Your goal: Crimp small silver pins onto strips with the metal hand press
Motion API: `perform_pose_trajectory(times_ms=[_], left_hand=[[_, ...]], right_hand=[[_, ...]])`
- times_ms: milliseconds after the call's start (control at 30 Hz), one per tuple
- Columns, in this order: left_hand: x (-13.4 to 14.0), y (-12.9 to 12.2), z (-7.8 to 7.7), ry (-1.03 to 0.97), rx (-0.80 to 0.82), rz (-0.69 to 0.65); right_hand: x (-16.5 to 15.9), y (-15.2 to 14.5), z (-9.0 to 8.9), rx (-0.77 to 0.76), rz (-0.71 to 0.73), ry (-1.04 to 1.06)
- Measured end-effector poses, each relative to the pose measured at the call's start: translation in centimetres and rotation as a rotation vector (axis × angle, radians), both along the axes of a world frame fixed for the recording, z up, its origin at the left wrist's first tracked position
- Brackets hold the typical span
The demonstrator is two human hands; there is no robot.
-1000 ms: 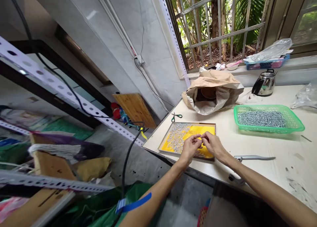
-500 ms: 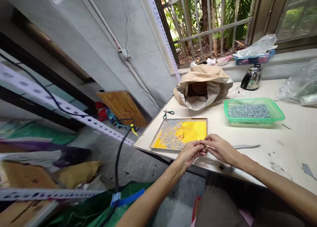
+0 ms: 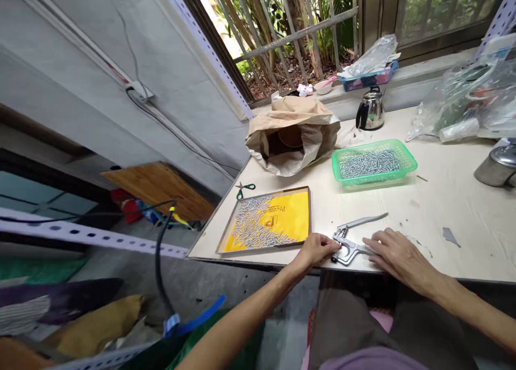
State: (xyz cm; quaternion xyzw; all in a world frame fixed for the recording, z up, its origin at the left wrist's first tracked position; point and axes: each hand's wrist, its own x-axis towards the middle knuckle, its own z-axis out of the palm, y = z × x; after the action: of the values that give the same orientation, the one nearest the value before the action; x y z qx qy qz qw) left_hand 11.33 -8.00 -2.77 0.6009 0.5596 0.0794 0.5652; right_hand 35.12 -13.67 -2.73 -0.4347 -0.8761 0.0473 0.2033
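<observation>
Silver snap-fastener-style pliers (image 3: 350, 250) lie on the table near its front edge, handles spread apart. My left hand (image 3: 316, 250) is pinched closed at the jaw end; whatever its fingertips hold is too small to make out. A small red spot shows beside those fingertips. My right hand (image 3: 397, 257) lies with fingers stretched out, its fingertips at the end of the lower handle. Left of the pliers is a shallow tray (image 3: 309, 211) with a yellow sheet and many small silver metal pieces (image 3: 253, 225). A green plastic basket (image 3: 408, 168) behind holds more such pieces.
Green-handled scissors (image 3: 245, 187) lie behind the tray. An open brown paper bag (image 3: 298, 125) stands at the back, with a metal kettle (image 3: 371, 109) to its right. Clear plastic bags (image 3: 455, 106) and a metal container (image 3: 497, 165) are at the right.
My hands were together at the tray's front right corner; now they are apart. The right hand has moved right to the pliers' handle, the left to the jaws. The view has turned right.
</observation>
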Motion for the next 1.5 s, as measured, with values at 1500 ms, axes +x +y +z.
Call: perform_pose_trajectory(times_ms=[1500], left_hand=[[1.4, 0.4, 1.1, 0.19, -0.35, 0.039]], right_hand=[[0.8, -0.5, -2.0, 0.066, -0.001, -0.106]])
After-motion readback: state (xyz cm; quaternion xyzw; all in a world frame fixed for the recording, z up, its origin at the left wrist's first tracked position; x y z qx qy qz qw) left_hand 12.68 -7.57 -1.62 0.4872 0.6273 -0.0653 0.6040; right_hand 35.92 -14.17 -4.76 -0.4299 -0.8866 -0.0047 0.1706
